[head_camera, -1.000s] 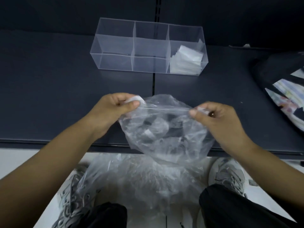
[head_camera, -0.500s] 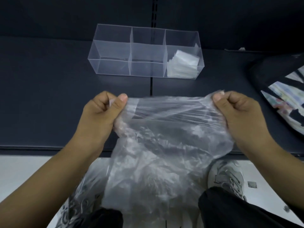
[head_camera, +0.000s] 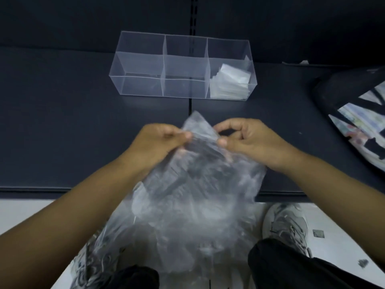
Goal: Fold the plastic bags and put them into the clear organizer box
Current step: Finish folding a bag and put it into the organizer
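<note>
- The left hand (head_camera: pixel 160 140) and right hand (head_camera: pixel 248 138) are now meeting just beside each other. Half a second ago they were holding the bag's top edge stretched wide apart.
- The thin, crumpled clear plastic bag (head_camera: pixel 198 184) is now bunching between them, with one corner standing up above the fingers. Earlier its top edge was running taut and level.
- The left hand is pinching the bag's upper edge between thumb and curled fingers.
- The right hand is pinching the same edge between thumb and forefinger, with the other fingers curling beneath the film.
- The bag is hanging from both hands over the near edge of the dark navy tabletop (head_camera: pixel 62 122) and trailing down toward the lap.
- More clear film is lying below it, and I cannot tell where the held bag ends.
- The clear rectangular three-compartment organizer box (head_camera: pixel 141 65) is standing on the tabletop beyond the hands, well apart from them.
- A stack of folded clear bags (head_camera: pixel 231 80) is sitting in its right compartment. The other two compartments are showing only the dark surface through their walls.
- A black bag with a pale striped pattern (head_camera: pixel 354 122) is lying at the right edge of the tabletop.
- A grey sneaker (head_camera: pixel 285 224) and a black trouser leg (head_camera: pixel 291 268) are showing below the table edge.
</note>
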Tool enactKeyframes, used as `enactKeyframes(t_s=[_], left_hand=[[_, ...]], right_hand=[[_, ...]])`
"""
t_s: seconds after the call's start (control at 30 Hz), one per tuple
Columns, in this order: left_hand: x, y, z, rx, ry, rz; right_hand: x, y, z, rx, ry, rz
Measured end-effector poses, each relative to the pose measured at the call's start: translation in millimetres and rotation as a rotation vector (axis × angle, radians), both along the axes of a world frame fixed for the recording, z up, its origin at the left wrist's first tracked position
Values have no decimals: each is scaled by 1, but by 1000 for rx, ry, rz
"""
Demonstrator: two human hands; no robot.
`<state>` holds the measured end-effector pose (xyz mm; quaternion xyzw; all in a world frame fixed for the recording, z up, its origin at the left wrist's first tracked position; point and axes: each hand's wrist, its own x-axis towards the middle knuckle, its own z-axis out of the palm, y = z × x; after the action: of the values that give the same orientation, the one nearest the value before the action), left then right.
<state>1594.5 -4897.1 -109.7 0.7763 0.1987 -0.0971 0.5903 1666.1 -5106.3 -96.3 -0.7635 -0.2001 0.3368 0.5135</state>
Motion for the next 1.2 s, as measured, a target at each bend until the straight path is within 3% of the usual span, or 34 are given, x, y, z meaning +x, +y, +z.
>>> enactKeyframes(t_s=[0.1,0.17,0.27,0.37,0.47,0.57,0.77,1.0,1.2], left_hand=[[-4,26,-12,73,-48,202],[-6,41,-20,92,-61,289],[-9,61,-28,163,-38,416],[-13,72,-36,151,-30,505],[-14,74,-42,156,-46,506],[-15,74,-43,176,-51,511],[-17,74,-44,151,-78,510],[-14,86,-48,105,-60,613],[-6,86,-47,-42,-63,614]], right_hand=[[6,-27,-3,-95,159,174],[9,-41,-7,-125,181,171],[15,-60,-14,-157,135,8],[20,-70,-22,-137,74,-289],[11,-62,-23,-10,113,-297],[-5,-44,-30,-57,32,-140],[-8,-13,-50,-158,-227,-185],[20,-49,-27,9,73,-103],[41,-56,-38,-27,27,-463]])
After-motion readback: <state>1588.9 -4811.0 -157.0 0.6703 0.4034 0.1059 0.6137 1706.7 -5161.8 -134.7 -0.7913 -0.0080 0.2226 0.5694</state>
